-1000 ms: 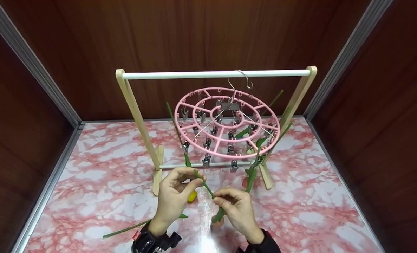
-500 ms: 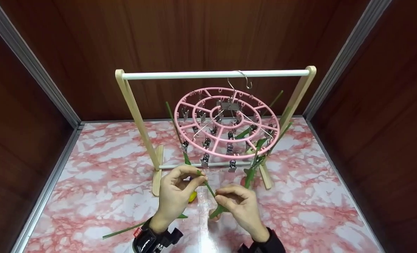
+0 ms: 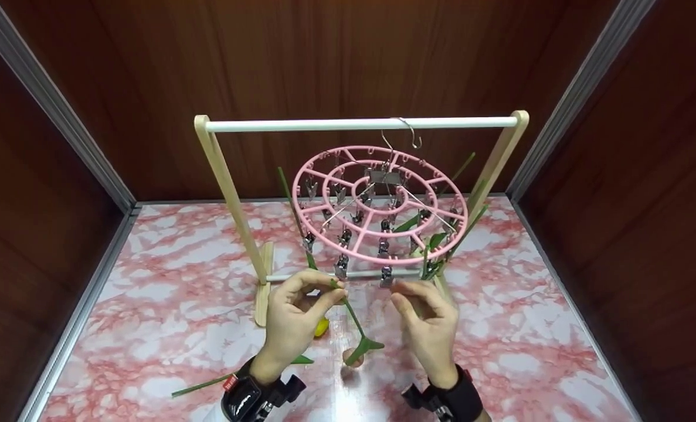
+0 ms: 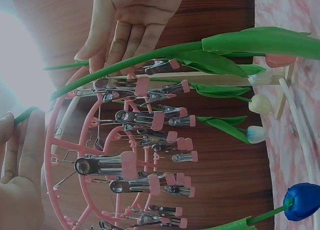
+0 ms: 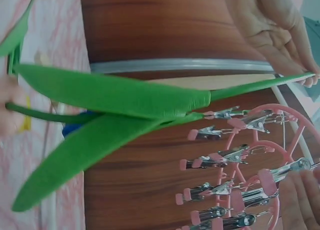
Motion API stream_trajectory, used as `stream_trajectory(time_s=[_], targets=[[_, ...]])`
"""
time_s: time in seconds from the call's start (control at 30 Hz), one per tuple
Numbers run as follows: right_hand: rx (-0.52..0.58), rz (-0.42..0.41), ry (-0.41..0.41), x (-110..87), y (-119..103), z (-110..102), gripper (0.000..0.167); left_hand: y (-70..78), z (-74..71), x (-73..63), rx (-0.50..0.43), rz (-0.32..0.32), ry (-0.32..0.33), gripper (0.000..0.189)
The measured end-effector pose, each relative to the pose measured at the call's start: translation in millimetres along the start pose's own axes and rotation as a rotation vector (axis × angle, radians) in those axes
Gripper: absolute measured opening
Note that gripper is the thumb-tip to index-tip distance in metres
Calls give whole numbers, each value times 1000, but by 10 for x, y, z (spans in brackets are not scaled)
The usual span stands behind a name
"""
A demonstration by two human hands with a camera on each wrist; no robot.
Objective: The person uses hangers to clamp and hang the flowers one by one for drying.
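My left hand [image 3: 298,316] pinches an artificial tulip [image 3: 353,316] near the end of its green stem. Its leaves hang below, spread in the right wrist view, and the peach bloom [image 3: 355,358] points down at the bottom. My right hand [image 3: 433,322] is off the stem, fingers loosely curled, thumb and fingertips near a metal clip [image 3: 386,275] at the front of the pink round clip hanger [image 3: 362,255]. In the left wrist view, the right hand [image 4: 135,29] shows behind the stem. A yellow bloom [image 3: 322,327] peeks out beside my left hand.
The hanger hooks onto a white rail [image 3: 301,125] with wooden legs. Several tulips hang from clips, including a blue one [image 4: 302,202] and a white one [image 4: 256,134]. Another green stem [image 3: 204,384] lies on the marbled surface at front left. Brown panels surround the space.
My right hand has let go of the tulip stem and moved right and up toward the hanger's front clips. My left hand stays nearly in place, still pinching the stem.
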State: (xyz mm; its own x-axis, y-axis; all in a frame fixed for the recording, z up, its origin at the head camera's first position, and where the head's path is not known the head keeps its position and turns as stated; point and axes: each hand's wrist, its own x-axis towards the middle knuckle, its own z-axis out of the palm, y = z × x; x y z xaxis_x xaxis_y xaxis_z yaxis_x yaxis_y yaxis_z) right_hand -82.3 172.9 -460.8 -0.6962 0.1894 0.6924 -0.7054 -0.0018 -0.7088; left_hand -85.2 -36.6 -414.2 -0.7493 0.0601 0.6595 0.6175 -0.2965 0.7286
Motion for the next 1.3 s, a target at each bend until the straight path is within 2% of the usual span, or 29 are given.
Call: stream_trajectory(time_s=[0.2,0.3,0.57,0.93,1.13,1.3], targets=[[5,-108,65,82,51,65,28,-1,-8,9,-13,12,-11,16],[-10,-128,75,106,77,95,30,7,-12,16,-15,13,-16,16],[-123,-47,23,105,109,181,38,16,-11,23,-8,24,-8,17],[-198,80,11,216,103,170,27,3,-7,16,7,24,-12,18],[-137,136,-28,227,104,138,19,3,-5,17,18,12,-10,17],[-79,149,-80,219,113,97,34,5,4,39,21,13,-15,16]])
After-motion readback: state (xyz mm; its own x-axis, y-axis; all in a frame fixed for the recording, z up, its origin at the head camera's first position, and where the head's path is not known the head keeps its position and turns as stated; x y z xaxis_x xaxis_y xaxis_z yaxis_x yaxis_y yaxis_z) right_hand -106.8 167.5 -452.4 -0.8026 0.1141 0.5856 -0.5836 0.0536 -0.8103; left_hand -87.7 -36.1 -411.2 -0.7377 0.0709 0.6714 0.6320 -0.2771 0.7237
